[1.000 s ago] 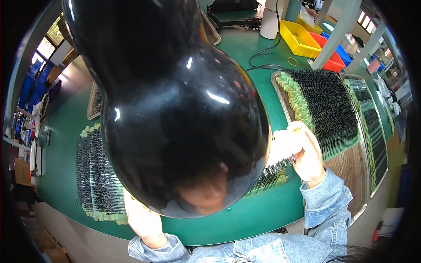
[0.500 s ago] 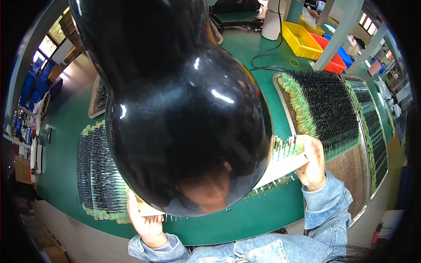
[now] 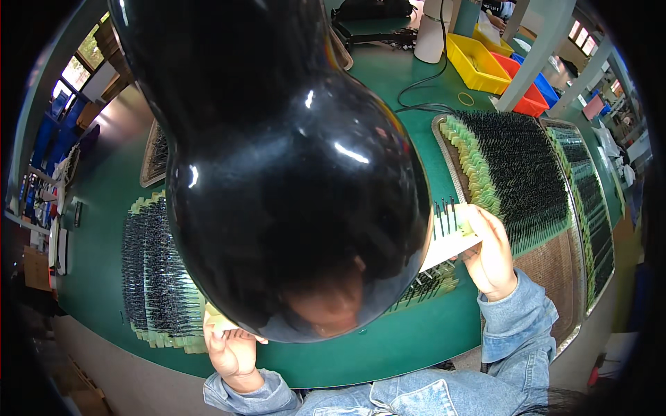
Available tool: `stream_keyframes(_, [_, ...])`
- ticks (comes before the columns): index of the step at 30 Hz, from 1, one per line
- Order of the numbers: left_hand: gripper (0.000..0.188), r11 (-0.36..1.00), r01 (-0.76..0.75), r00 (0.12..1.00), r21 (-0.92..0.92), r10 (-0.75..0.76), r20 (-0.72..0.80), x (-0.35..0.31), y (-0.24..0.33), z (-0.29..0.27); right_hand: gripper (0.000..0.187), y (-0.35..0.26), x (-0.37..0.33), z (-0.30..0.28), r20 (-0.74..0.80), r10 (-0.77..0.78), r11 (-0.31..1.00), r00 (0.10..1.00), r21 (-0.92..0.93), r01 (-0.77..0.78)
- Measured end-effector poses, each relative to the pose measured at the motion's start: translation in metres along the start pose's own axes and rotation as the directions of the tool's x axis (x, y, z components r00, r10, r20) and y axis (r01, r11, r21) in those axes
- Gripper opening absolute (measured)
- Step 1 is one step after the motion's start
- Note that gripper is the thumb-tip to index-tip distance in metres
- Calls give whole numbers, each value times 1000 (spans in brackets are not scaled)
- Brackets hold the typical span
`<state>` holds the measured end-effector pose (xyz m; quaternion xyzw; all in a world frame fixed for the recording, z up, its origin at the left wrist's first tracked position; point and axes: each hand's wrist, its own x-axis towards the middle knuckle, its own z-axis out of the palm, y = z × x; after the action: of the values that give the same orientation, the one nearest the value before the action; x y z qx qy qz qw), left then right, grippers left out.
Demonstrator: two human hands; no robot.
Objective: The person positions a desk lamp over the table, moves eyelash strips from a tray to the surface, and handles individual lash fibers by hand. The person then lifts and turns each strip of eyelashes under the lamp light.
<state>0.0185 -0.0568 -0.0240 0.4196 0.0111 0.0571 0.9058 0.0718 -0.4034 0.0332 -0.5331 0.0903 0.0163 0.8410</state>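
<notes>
A glossy black lamp head [image 3: 298,208] fills the middle of the view and hides most of what lies between my hands. On its right side my right hand [image 3: 494,260] is closed on the end of a pale, flat strip [image 3: 449,248] with several thin black pins standing up from it. My left hand [image 3: 234,357] pinches a pale strip end that shows at the lamp's lower left; it seems to be the same strip, its middle hidden. Just below, more green strips with black pins [image 3: 431,288] lie on the table, partly covered.
A stack of pin-filled green strips [image 3: 156,270] lies at the left. At the right, metal trays hold a larger stack [image 3: 520,180] and further strips [image 3: 590,208]. Yellow [image 3: 477,62], red [image 3: 533,100] and blue bins stand at the back beside a slanted grey post [image 3: 538,55].
The held strip has turned: its pins stand upright at the right end, and those under its left end no longer show. My fingers have shifted on both ends.
</notes>
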Motion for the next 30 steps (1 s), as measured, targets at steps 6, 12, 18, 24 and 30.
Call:
stream_keyframes(6, [34,998,-57,987,32,61,-147,5,-2,1,26,-2,-1,-2,174,-3,999,985,53,-6])
stream_keyframes(12, [29,993,-69,982,96,84,-170,6,2,6,25,-1,-4,6,259,-32,999,965,13,30])
stream_keyframes(18, [27,974,-40,910,223,127,-395,4,1,19,22,-5,-8,5,181,-1,981,984,-191,36])
stream_keyframes(24, [28,949,-64,915,309,179,-361,0,3,13,26,0,-6,7,162,-37,984,986,-164,63])
stream_keyframes(30, [19,942,-114,939,315,206,-275,5,4,34,26,-2,0,8,86,-68,973,994,-214,85])
